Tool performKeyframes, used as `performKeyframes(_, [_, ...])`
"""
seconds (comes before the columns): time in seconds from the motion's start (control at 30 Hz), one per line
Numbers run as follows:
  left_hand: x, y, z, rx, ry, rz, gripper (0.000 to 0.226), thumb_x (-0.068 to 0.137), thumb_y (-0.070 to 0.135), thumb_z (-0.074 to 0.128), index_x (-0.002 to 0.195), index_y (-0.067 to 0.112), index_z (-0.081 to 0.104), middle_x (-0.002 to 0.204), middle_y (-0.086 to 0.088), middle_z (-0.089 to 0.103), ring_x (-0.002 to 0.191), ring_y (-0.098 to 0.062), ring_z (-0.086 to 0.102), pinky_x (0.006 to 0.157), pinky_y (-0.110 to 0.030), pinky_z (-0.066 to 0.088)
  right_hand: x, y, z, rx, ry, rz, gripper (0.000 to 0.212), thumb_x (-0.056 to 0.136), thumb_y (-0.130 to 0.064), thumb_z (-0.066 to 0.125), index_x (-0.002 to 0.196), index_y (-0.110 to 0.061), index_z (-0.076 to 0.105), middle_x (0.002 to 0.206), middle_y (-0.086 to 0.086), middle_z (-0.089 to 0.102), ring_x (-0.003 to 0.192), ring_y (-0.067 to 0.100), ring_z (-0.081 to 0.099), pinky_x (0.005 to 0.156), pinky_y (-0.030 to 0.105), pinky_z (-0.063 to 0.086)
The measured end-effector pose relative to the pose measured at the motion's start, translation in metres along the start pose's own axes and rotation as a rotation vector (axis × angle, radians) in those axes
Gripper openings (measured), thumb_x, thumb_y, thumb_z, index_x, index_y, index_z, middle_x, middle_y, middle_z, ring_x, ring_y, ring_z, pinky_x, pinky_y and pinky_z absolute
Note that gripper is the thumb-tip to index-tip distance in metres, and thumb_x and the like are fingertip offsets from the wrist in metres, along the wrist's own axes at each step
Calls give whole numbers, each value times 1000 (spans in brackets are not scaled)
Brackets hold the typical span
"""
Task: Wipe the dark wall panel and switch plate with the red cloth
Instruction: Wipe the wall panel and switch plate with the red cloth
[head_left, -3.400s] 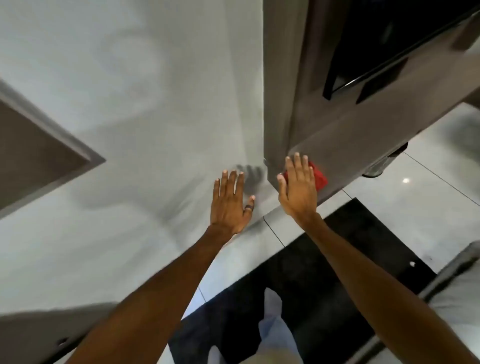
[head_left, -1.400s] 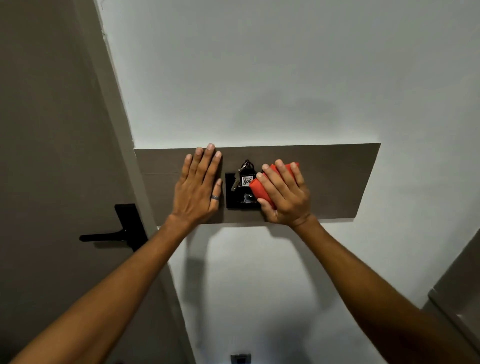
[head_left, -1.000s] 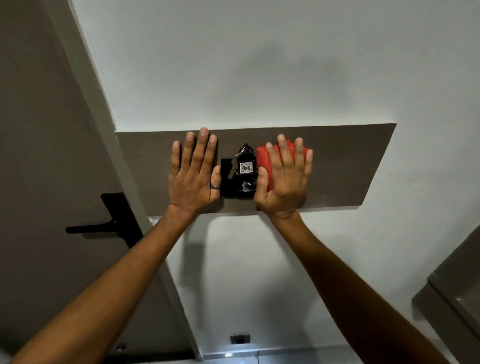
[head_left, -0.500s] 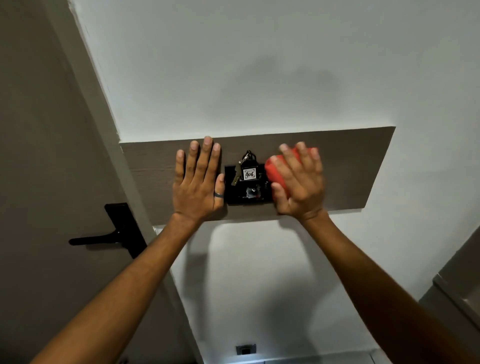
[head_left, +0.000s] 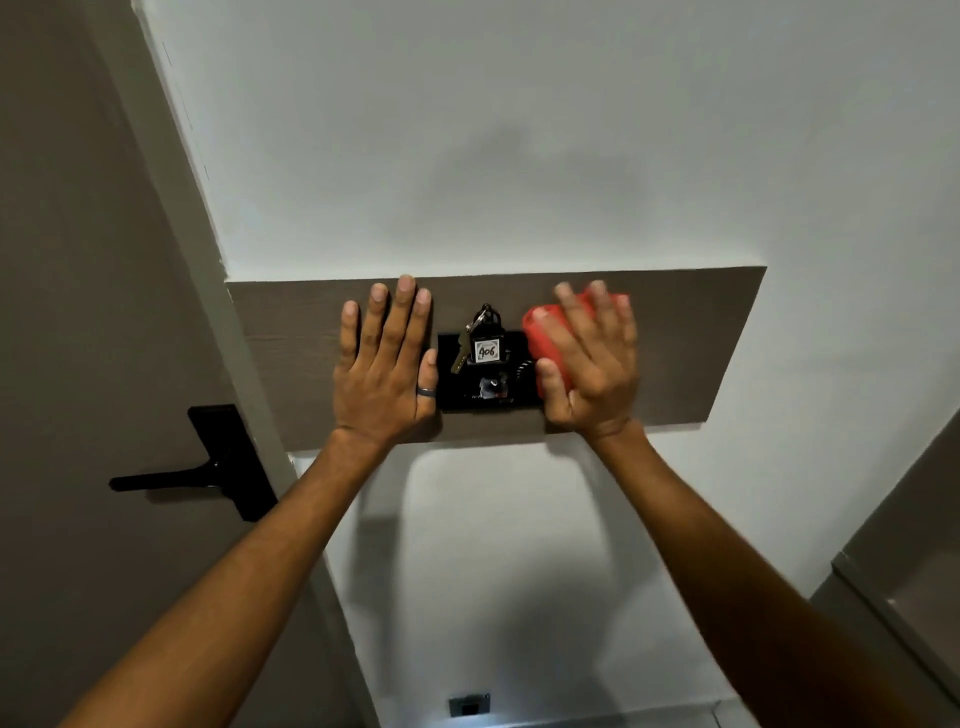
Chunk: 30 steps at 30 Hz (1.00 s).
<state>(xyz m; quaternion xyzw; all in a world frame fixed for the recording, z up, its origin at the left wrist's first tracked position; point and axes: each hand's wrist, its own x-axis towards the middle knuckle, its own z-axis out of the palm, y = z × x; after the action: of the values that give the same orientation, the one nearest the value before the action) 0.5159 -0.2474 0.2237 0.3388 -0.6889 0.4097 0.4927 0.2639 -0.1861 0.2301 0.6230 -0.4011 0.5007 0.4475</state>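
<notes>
A dark brown wall panel (head_left: 691, 343) runs across the white wall. A black switch plate (head_left: 452, 389) sits at its middle, with a key and a tag marked 406 (head_left: 487, 349) hanging in front. My right hand (head_left: 589, 364) presses the red cloth (head_left: 540, 332) flat against the panel, just right of the plate; the hand is blurred. My left hand (head_left: 387, 369) lies flat on the panel left of the plate, fingers spread, a ring on the thumb.
A grey-brown door (head_left: 78, 312) with a black lever handle (head_left: 171, 475) fills the left side. A grey cabinet edge (head_left: 904, 561) shows at the lower right. A small wall socket (head_left: 469, 705) sits low on the wall.
From wiping a low cabinet side, the view and both hands rose to the wall panel. In the last half second my right hand slid the cloth slightly right; the left hand stayed flat.
</notes>
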Motion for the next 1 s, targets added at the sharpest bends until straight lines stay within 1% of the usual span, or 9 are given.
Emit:
performKeyframes(0.07, [-1, -1, 1, -1, 5, -5, 61, 106, 31, 35, 162, 8, 25, 166, -11, 24, 160, -26, 5, 131, -48, 6, 11, -21, 3, -15, 77, 381, 47, 110, -39, 40, 148, -19, 59, 161, 9, 47, 156, 38, 34, 132, 52, 18])
performKeyframes(0.1, [-1, 0, 0, 0, 12, 2, 61, 106, 31, 35, 162, 8, 25, 167, -11, 24, 160, -26, 5, 131, -48, 6, 8, -38, 7, -29, 77, 467, 48, 110, -40, 38, 149, -19, 58, 163, 7, 45, 157, 37, 32, 133, 53, 15])
performKeyframes(0.13, [0, 1, 0, 0, 14, 6, 61, 106, 31, 35, 162, 8, 26, 167, -11, 24, 160, -26, 6, 131, -48, 6, 3, -49, 10, -19, 41, 418, 48, 111, -40, 38, 150, -19, 58, 163, 6, 45, 158, 36, 32, 133, 54, 15])
performKeyframes(0.2, [2, 2, 0, -21, 10, 1, 60, 106, 30, 36, 162, 8, 27, 167, -11, 24, 160, -26, 7, 131, -48, 6, 0, -41, 3, 12, -48, 114, 47, 110, -38, 40, 147, -19, 60, 159, 9, 51, 156, 36, 37, 131, 57, 20])
performKeyframes(0.23, [-1, 1, 0, -14, 10, -2, 61, 106, 30, 36, 162, 8, 27, 167, -11, 25, 160, -26, 7, 131, -48, 7, 2, -32, -1, 23, -50, 52, 46, 109, -38, 41, 146, -19, 62, 158, 9, 53, 155, 36, 38, 131, 57, 23])
performKeyframes(0.37, [-1, 2, -3, -30, 12, -1, 60, 106, 29, 37, 161, 7, 29, 166, -11, 24, 159, -26, 6, 130, -49, 7, 19, -52, 9, -19, 10, 312, 47, 109, -37, 41, 148, -18, 60, 160, 11, 49, 155, 38, 37, 132, 57, 20])
performKeyframes(0.53, [1, 1, -2, -35, 15, -2, 60, 106, 29, 37, 161, 7, 27, 166, -11, 24, 159, -26, 7, 130, -50, 9, -28, -37, 11, 19, 18, 80, 44, 105, -32, 49, 146, -17, 59, 155, 13, 54, 155, 39, 38, 129, 60, 25])
performKeyframes(0.83, [1, 3, -4, -38, 6, 5, 62, 106, 30, 35, 163, 9, 22, 168, -10, 19, 160, -26, 5, 130, -49, 7, 14, -39, 9, 48, 49, 94, 40, 104, -32, 54, 136, -15, 70, 152, 15, 58, 150, 39, 44, 128, 58, 29])
performKeyframes(1.0, [2, 2, -3, -22, 8, 4, 60, 106, 30, 36, 161, 8, 27, 166, -11, 24, 160, -26, 6, 131, -49, 7, -21, -3, 0, 53, -4, -165, 40, 103, -34, 54, 133, -14, 71, 149, 16, 61, 148, 41, 47, 127, 58, 32])
